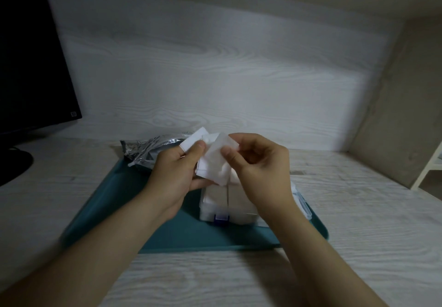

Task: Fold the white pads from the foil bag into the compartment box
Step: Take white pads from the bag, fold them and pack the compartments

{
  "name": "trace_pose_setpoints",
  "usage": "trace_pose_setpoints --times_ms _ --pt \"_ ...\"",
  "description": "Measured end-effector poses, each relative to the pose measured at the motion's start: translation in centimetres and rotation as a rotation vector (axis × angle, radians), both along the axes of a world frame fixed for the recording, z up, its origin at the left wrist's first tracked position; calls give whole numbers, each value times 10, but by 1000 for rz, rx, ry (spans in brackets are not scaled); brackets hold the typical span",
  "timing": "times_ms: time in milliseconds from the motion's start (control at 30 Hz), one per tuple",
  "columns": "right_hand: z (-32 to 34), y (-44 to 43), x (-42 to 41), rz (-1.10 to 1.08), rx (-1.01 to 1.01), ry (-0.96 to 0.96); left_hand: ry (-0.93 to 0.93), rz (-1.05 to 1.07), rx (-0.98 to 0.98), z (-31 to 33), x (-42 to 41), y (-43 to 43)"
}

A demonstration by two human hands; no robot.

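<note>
Two forearms come in from the near edge of the pale wood desk (358, 211), both ending over the teal tray (167, 232), which I'll use as the landmark. On the tray's near-centre sits the clear compartment box (224, 207), lid hinged off to the right w/ a blue latch at its front wall. At least 2 compartments show pale contents, prob. pads already folded in, but the plastic is cloudy & the hands cover the back half, so no count possible.

Above the box, mid-air over the tray's middle, is the white pad (212, 163) being worked. Left hand (178, 175) is closed on it: thumb pressed on top near the upper-left corner, fingers curled behind, one corner sticking up past the knuckles. Right hand (260, 165) pinches the pad's upper-right flap btw thumb & forefinger, other fingers loosely curled. Pad looks partly creased, not flat & not yet a tidy fold. It may be more than one sheet; can't tell.

At the tray's far-left corner lies the crumpled foil bag (146, 151), mouth torn open, half on the tray rim. Contents not visible, so what's left in it is unknown.

Judgement: mid-task. Some pads likely stowed, this one mid-fold, still to be pressed down into a compartment.

Beyond the tray to the far left, a dark monitor (31, 55) stands against the wall.
</note>
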State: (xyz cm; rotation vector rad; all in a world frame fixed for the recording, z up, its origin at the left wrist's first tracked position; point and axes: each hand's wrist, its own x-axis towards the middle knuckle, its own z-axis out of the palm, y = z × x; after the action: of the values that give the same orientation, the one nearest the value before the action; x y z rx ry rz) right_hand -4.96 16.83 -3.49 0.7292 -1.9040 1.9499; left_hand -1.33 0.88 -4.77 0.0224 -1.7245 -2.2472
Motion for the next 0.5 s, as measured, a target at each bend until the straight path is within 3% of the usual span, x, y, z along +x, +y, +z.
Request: trace_pose_setpoints --times_ms 133,500 --pt "1 3 1 48 77 -56 -15 -9 -6 0 0 0" --pt "-3 4 -2 -149 114 -3 -13 -44 -118 2 2 6"
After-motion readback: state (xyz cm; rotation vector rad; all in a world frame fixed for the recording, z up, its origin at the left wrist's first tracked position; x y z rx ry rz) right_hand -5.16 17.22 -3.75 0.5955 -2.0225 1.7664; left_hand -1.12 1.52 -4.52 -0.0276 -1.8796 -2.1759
